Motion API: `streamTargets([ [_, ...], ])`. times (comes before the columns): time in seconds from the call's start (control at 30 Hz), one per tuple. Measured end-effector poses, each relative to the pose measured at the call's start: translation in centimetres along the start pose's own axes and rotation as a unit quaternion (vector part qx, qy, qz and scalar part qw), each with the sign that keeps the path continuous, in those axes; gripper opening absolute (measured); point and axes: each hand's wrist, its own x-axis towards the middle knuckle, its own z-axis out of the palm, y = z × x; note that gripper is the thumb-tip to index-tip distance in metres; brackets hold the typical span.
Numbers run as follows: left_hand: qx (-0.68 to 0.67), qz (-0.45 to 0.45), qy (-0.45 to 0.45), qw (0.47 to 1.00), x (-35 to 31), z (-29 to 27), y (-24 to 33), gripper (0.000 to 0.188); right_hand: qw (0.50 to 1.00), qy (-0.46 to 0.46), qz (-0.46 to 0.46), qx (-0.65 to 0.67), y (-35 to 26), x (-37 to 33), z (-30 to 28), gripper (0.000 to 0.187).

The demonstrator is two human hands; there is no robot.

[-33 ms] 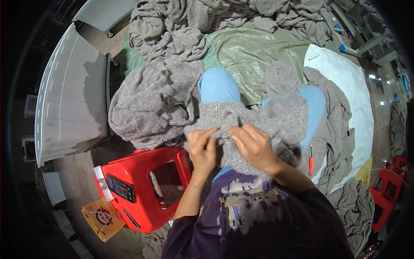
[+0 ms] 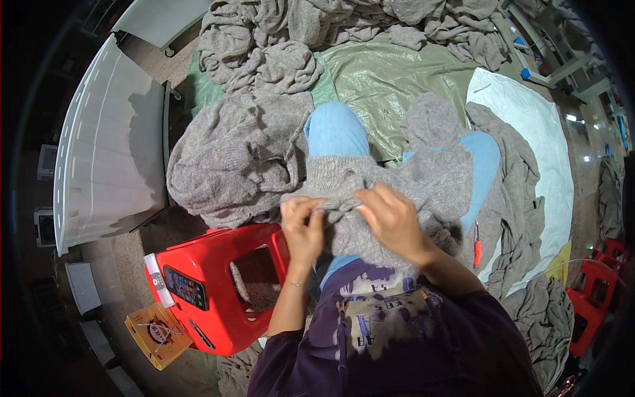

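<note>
A grey knitted garment (image 2: 423, 188) with a ribbed band lies across my lap, over light blue trousers (image 2: 336, 129). My left hand (image 2: 303, 228) pinches a fold of it near the middle of my lap, thumb against bent fingers. Close by on the right, my right hand (image 2: 393, 221) grips the same garment with curled fingers. A short stretch of knit bunches between the two hands. Just what lies inside each pinch is hidden by the fingers.
Left of me, a red plastic stool (image 2: 228, 324) carries a phone (image 2: 186, 288); a yellow box (image 2: 156, 335) sits beside it. Grey knits (image 2: 235, 159) are heaped left and ahead, on green sheeting (image 2: 390, 79). A red-handled tool (image 2: 477, 253) lies at right near white sheeting (image 2: 522, 119).
My left hand has shifted slightly left, widening the gap between my hands and drawing the knit between them straighter. My right hand has barely moved.
</note>
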Motion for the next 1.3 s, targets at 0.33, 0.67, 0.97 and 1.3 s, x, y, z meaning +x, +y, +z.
streamTargets([
  [0.33, -0.332, -0.272, -0.098, 0.898, 0.3, -5.4, -2.5, 0.009, 0.979, 0.021, 0.175, 0.107, 1.7, 1.7, -3.0, 0.023],
  [0.67, -0.391, -0.241, -0.157, 0.874, 1.2, -2.3, 2.7, 0.011, 0.945, -0.212, 0.115, 0.219, -0.5, 2.8, -0.6, 0.017],
  [0.97, -0.489, -0.339, -0.148, 0.79, 1.2, -1.0, 2.7, 0.013, 0.949, -0.091, 0.171, 0.247, -0.3, 1.9, 0.8, 0.009],
  [1.3, -0.466, -0.283, -0.093, 0.833, 0.8, -0.2, 3.9, 0.011, 0.974, -0.051, 0.086, 0.201, -0.6, 1.8, 0.7, 0.008],
])
